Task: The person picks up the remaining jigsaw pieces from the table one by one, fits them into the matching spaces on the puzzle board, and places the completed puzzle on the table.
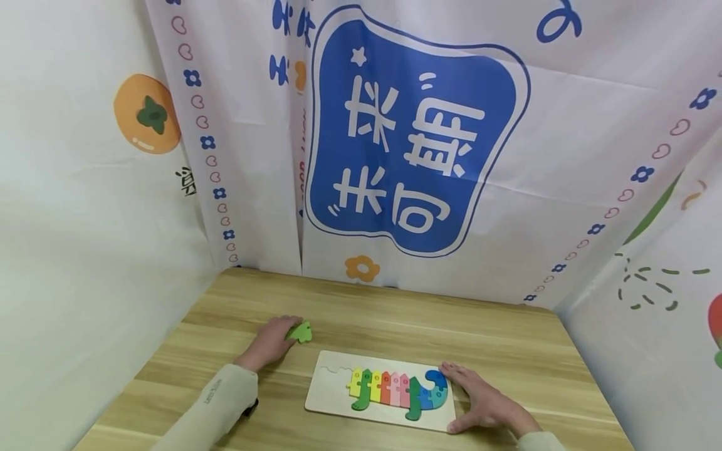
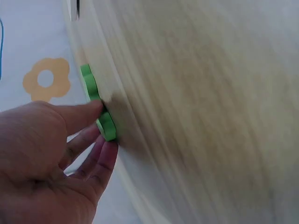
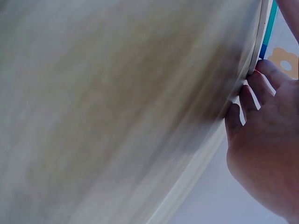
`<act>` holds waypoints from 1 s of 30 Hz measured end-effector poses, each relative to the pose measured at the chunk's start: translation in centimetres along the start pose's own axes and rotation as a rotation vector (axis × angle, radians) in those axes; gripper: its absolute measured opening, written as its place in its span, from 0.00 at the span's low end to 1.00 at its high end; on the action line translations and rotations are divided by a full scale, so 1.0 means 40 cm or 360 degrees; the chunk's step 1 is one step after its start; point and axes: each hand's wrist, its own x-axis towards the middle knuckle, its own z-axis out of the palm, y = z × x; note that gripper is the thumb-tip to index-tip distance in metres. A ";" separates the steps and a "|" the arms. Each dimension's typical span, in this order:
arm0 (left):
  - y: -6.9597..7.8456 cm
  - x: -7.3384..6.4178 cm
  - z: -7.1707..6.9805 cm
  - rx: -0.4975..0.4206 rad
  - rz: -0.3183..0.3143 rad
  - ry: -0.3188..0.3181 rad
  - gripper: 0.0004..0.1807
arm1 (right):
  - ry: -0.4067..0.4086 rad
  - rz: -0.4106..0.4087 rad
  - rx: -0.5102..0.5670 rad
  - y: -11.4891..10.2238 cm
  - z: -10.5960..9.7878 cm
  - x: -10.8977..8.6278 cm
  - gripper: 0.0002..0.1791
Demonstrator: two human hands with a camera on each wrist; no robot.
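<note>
At the left of the head view, my left hand (image 1: 272, 342) pinches a light green puzzle piece (image 1: 303, 332) between thumb and fingers, close over the table. The left wrist view shows the thumb across the piece's wavy green edge (image 2: 108, 127), with fingertips at its lower end. A pale wooden puzzle board (image 1: 329, 393) lies in front, bearing a colourful crocodile-like figure (image 1: 386, 389) of several interlocking pieces. Only thin outlines mark the board's bare left part. My right hand (image 1: 482, 401) touches the board's right end, fingers extended at the far corner and thumb at the near corner.
The wood-grain table (image 1: 429, 316) carries the board and both hands. White printed cloth (image 1: 259, 207) with a large blue sign rises behind the table, and pale cloth also hangs at both sides.
</note>
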 end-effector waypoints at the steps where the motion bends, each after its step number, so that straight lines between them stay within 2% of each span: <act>1: 0.004 0.000 0.000 0.0021 0.0007 0.0000 0.25 | 0.0001 -0.0001 0.0002 0.000 0.000 0.000 0.64; 4: 0.013 0.000 -0.001 0.0083 0.0031 -0.0002 0.25 | 0.0003 0.0000 0.0008 0.001 -0.001 0.001 0.64; 10: 0.024 0.000 -0.010 0.0083 0.0033 -0.0036 0.24 | 0.0003 -0.0002 0.0007 0.002 0.001 0.003 0.64; 14: 0.036 0.003 -0.022 -0.0039 0.0005 -0.0104 0.24 | 0.0004 0.0000 0.0000 0.005 0.004 0.005 0.65; 18: 0.045 0.006 -0.032 -0.0174 -0.0065 -0.0144 0.24 | 0.0010 -0.0004 0.0004 0.005 0.004 0.005 0.65; 24: 0.045 0.002 -0.030 -0.0264 -0.0143 -0.0131 0.28 | 0.0005 -0.0004 0.0006 0.001 0.003 0.002 0.65; 30: 0.040 -0.005 -0.025 -0.0396 -0.0126 -0.0095 0.29 | 0.0004 -0.0006 -0.0007 -0.003 0.003 0.001 0.64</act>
